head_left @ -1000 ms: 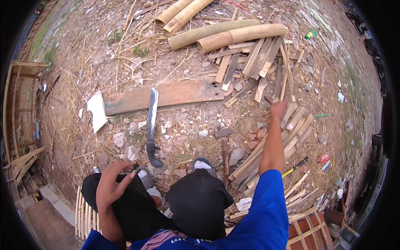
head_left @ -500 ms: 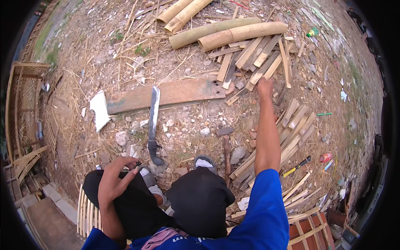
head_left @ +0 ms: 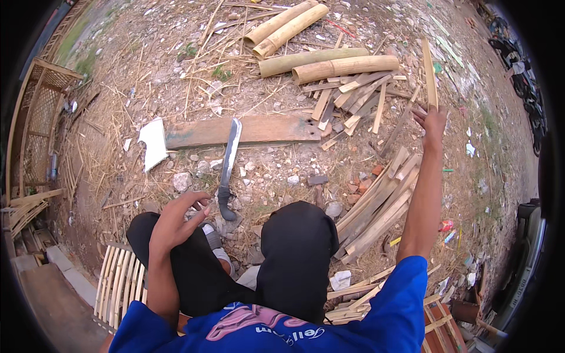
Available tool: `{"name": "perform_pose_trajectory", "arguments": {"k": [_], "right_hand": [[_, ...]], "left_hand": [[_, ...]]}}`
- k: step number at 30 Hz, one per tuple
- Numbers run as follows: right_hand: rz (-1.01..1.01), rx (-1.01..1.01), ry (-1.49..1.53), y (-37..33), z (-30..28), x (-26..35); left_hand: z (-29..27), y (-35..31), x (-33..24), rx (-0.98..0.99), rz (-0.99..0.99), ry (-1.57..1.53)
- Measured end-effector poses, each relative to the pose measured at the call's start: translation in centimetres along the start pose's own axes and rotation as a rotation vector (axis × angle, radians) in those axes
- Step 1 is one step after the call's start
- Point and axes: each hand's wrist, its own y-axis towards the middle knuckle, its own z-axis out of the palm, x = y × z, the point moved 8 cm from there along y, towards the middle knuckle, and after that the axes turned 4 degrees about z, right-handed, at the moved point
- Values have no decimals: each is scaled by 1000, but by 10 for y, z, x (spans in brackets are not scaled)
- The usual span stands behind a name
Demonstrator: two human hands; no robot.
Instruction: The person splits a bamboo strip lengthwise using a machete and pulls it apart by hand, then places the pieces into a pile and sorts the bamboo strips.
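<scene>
My right hand (head_left: pixel 434 125), arm stretched out to the right, grips the lower end of a flat bamboo strip (head_left: pixel 430 73) that points away from me. To its left lies a loose pile of split bamboo strips (head_left: pixel 381 109). My left hand (head_left: pixel 172 225) hovers by my left knee, fingers curved and apart, with nothing visible in it. Just right of that hand, a machete (head_left: pixel 231 156) with a dark wrapped handle rests its blade across a long wooden plank (head_left: pixel 271 128).
Thick bamboo lengths (head_left: pixel 347 67) lie beyond the pile. A stack of strips (head_left: pixel 379 203) sits right of my knee, with a hammer (head_left: pixel 318 180) beside it, partly hidden. A white broken piece (head_left: pixel 153 144) touches the plank's left end. A slatted bamboo piece (head_left: pixel 119 279) is at lower left.
My right hand has lifted a bamboo strip from the pile and swung it out to the right. My left hand has shifted slightly, staying near the knee. The view has moved a little.
</scene>
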Motion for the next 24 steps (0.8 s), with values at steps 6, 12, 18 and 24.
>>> {"name": "perform_pose_trajectory", "arguments": {"k": [6, 12, 18, 24], "right_hand": [[50, -16, 326, -107, -70, -15], [400, -116, 707, -271, -99, -234], [528, -224, 893, -363, -95, -308], [474, -208, 904, -360, -85, -314]], "left_hand": [[-16, -22, -1, -35, 69, -68], [-29, -51, 13, -46, 86, -45], [-29, -64, 30, -22, 104, -36], [-32, -68, 40, -20, 38, -18]]}}
